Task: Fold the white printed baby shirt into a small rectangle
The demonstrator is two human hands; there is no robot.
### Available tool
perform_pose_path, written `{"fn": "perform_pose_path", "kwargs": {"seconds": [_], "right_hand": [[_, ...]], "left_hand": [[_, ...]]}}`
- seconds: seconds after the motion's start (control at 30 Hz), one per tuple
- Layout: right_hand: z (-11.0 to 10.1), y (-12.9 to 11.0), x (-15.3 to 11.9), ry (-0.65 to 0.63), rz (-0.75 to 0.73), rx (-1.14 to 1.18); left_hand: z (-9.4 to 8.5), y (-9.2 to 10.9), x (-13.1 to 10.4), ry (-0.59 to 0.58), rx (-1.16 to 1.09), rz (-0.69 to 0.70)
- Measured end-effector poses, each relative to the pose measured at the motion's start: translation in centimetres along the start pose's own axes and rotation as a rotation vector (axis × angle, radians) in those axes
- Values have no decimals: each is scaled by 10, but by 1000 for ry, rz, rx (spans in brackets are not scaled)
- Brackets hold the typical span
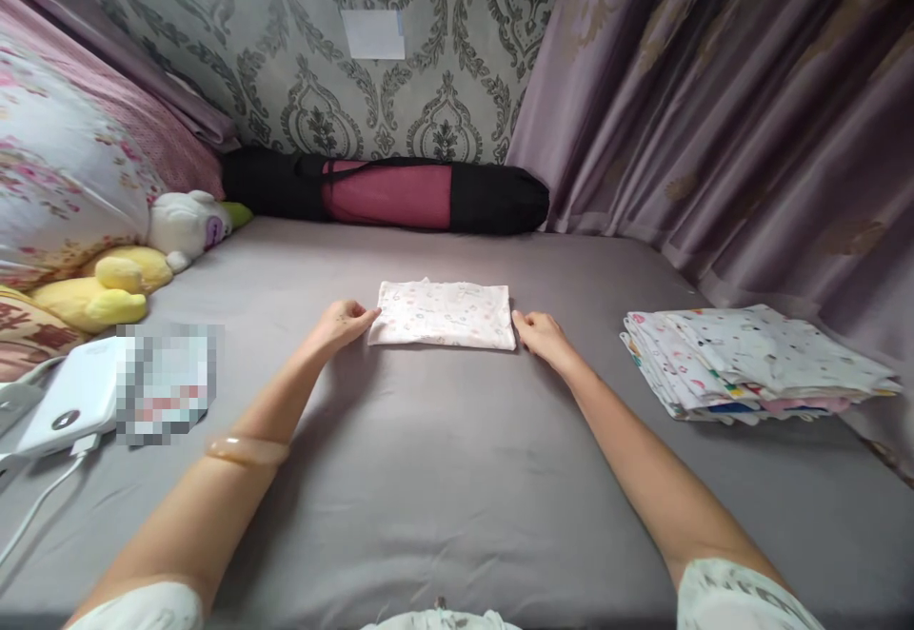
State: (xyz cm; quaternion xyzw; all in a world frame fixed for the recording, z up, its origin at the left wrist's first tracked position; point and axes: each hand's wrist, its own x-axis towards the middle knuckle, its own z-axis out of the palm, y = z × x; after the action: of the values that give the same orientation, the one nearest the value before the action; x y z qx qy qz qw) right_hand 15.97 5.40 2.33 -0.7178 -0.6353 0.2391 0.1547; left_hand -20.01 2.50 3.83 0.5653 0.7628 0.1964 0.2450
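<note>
A folded white cloth with a small pale print lies flat on the grey sheet, its long side running left to right. At its left edge, my left hand pinches the cloth between thumb and fingers. My right hand is at the opposite short edge, its fingers closed on the cloth's right side. A light bangle circles my left forearm.
On the right is a stack of folded printed cloths. To the left are a white power bank with a cable, plush toys and a floral pillow. A black and maroon bag lies along the wall.
</note>
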Motion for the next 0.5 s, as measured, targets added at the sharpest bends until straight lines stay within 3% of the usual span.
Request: {"fn": "perform_pose_path", "kwargs": {"seconds": [0.1,0.17,0.5], "right_hand": [[0,7,-14,-50,-61,-66],[1,9,-18,-82,-102,-99],[-1,7,-16,-143,-114,-117]], "left_hand": [[-6,-16,-17,-182,-91,5],[-6,-20,-22,-232,-130,14],[-2,-11,-21,-210,-128,-41]]}}
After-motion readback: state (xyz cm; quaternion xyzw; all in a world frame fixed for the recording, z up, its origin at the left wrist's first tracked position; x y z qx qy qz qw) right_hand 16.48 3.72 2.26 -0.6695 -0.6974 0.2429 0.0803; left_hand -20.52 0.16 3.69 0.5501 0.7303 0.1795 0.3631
